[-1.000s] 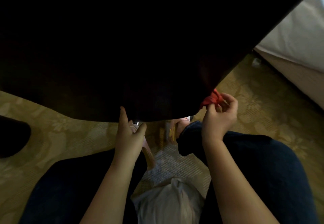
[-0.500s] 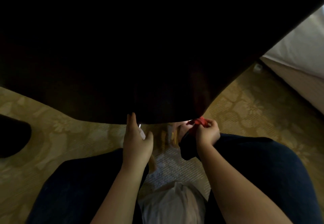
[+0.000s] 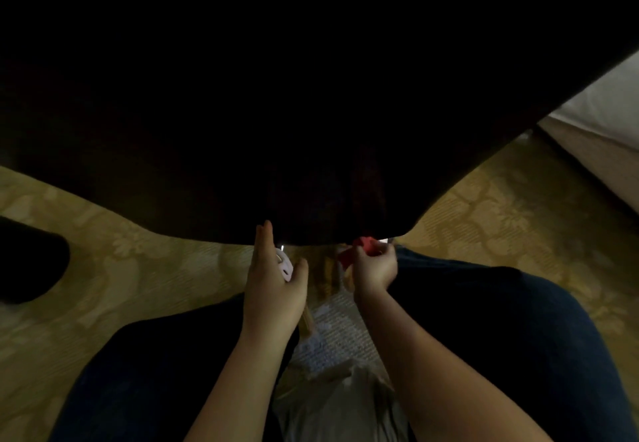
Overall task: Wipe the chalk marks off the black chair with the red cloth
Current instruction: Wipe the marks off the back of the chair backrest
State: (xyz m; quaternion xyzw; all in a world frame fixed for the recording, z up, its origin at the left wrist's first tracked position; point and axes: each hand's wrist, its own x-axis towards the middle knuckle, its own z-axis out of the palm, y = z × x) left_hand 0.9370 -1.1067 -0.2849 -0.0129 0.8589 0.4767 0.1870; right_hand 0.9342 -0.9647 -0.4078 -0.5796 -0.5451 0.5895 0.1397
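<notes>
Curled fingers of the right hand (image 3: 375,269) pinch the bunched red cloth (image 3: 360,245) right at the bottom edge of the black chair (image 3: 311,113), which fills the upper view in deep shadow. To its left, the left hand (image 3: 273,282) holds nothing, its straight fingers touching that same edge above patterned tan carpet (image 3: 501,217).

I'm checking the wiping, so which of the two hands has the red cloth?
The right hand pinches the red cloth at the lower edge of the black chair; the left hand holds no cloth, its straight fingers touching that edge.
</notes>
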